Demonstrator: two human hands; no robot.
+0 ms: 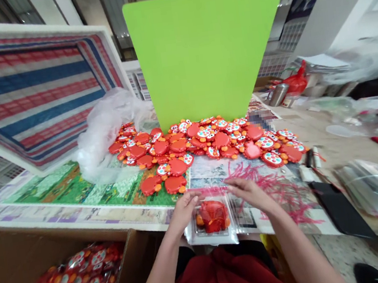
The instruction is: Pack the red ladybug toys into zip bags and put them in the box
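1. Left hand [184, 208] pinches the top left edge of a clear plastic bag [212, 236]; fingers curled onto the film.
2. Right hand [249, 192] grips the bag's top right edge, fingers bent over the opening.
3. Between and just below both hands, inside the bag: a red crab toy [213, 215], glossy, rounded shell, small orange bits at its sides.
4. Bag lies flat at the table's near edge, on top of more bags, film wrinkled and shiny.
5. Beyond the hands: heap of loose crab toys [207, 146], some showing spotted white faces.
6. Lower left of the left hand: cardboard box [2, 259] with bagged toys.
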